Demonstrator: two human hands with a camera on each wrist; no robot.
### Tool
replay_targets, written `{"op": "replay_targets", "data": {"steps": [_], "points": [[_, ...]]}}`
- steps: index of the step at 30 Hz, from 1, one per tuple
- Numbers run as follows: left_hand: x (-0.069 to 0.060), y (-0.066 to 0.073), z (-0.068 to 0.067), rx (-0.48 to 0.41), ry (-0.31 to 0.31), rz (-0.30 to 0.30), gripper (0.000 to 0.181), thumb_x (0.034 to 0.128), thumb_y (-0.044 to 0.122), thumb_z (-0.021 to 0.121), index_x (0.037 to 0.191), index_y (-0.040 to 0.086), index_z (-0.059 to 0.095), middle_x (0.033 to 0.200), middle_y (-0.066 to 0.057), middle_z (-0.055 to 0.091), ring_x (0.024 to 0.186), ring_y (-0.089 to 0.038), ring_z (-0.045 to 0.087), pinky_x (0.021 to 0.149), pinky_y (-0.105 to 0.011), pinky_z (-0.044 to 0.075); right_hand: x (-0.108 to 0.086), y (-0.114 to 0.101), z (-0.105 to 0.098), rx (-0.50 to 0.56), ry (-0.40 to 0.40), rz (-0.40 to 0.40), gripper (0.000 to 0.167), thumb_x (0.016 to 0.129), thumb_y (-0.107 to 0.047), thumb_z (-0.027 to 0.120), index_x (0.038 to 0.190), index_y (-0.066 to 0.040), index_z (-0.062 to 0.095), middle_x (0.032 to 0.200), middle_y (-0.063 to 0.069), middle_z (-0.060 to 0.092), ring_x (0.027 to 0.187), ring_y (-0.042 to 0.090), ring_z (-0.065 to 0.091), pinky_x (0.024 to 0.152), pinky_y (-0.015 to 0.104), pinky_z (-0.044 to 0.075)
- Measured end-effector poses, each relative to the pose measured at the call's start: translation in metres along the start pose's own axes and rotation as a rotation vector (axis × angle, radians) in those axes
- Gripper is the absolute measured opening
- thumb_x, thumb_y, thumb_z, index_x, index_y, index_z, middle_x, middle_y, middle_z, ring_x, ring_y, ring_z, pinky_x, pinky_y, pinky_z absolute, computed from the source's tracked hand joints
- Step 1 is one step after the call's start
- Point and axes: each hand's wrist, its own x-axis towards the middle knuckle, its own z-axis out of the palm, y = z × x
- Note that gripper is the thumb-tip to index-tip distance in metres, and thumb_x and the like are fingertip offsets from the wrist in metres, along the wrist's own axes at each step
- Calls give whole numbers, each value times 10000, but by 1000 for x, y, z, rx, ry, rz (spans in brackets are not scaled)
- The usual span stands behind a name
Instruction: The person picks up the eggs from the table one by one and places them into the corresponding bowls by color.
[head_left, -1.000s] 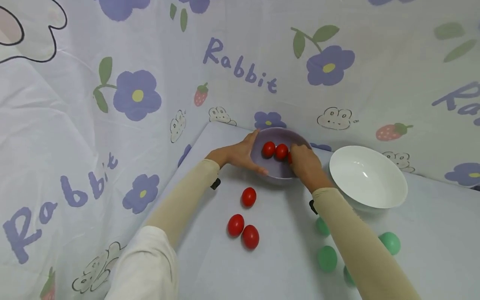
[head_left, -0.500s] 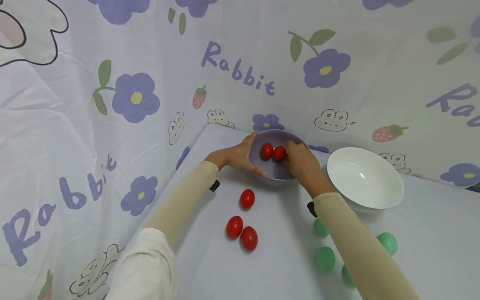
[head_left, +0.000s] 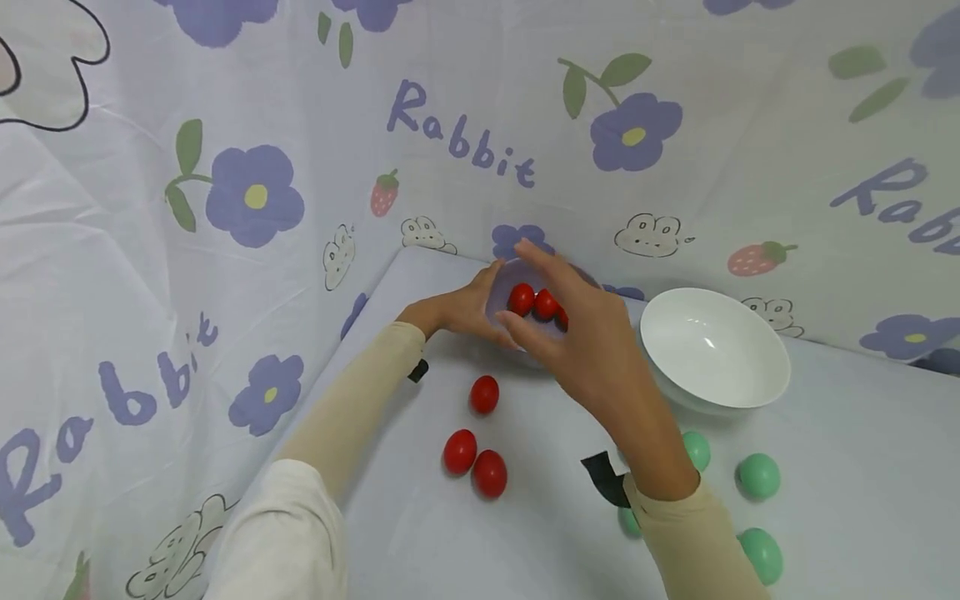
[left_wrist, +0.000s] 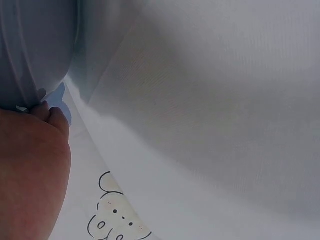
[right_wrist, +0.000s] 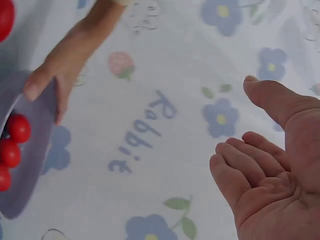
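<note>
My left hand (head_left: 459, 313) grips the side of the purple bowl (head_left: 501, 287), thumb toward the front and fingers at the back. In the left wrist view its fingers (left_wrist: 52, 117) touch the bowl's outer wall (left_wrist: 37, 50). Three red eggs (head_left: 522, 299) lie in a row inside the bowl, partly covered by my right hand (head_left: 592, 342). Raised in front of the bowl, that hand has thumb and fingers spread apart; the right wrist view shows its palm (right_wrist: 275, 175) holding nothing. A red egg (head_left: 484, 394) lies before the bowl, nearer than it two more (head_left: 460, 452).
A white bowl (head_left: 712, 346) stands to the right of the purple one. Several green eggs (head_left: 759, 477) lie on the table at the right, some partly hidden by my right arm. A patterned cloth (head_left: 450, 50) rises behind the table.
My right hand has let go of the red egg in the purple bowl and lifted out toward the camera, fingers spreading. My left hand has kept its grip on the bowl.
</note>
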Motion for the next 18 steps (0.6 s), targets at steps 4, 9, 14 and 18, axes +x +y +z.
{"op": "replay_targets", "data": {"steps": [4, 9, 14, 18], "points": [[0, -2, 1, 26, 11, 38, 1471, 721, 651, 889, 1688, 168, -109, 1698, -59, 141, 1499, -234, 258, 1209, -478, 389, -22, -24, -14, 61, 92, -60, 774, 879, -125, 890, 1563, -199, 536, 1553, -65, 567, 1410, 131, 557, 1095, 334, 504], [1, -2, 1, 25, 15, -13, 1530, 686, 690, 902, 1686, 163, -130, 1711, -70, 127, 1513, -252, 265, 1228, -501, 361, -47, -40, -23, 153, 117, -68, 840, 838, -45, 905, 1571, -191, 522, 1580, -92, 532, 1422, 125, 541, 1090, 296, 486], [0, -2, 2, 11, 18, -38, 1535, 681, 687, 907, 1687, 158, -124, 1725, -66, 110, 1528, -273, 263, 1226, -523, 360, -70, -33, -11, 160, 14, -36, 903, 834, -119, 927, 1604, -252, 474, 1584, -130, 518, 1450, 106, 508, 1129, 319, 472], [0, -1, 4, 30, 13, -22, 1526, 685, 687, 899, 1688, 168, -127, 1727, -66, 103, 1545, -269, 237, 1235, -516, 347, -89, -14, 7, 138, -95, 42, 945, 858, -238, 920, 1640, -333, 396, 1604, -155, 485, 1469, 99, 482, 1141, 385, 474]]}}
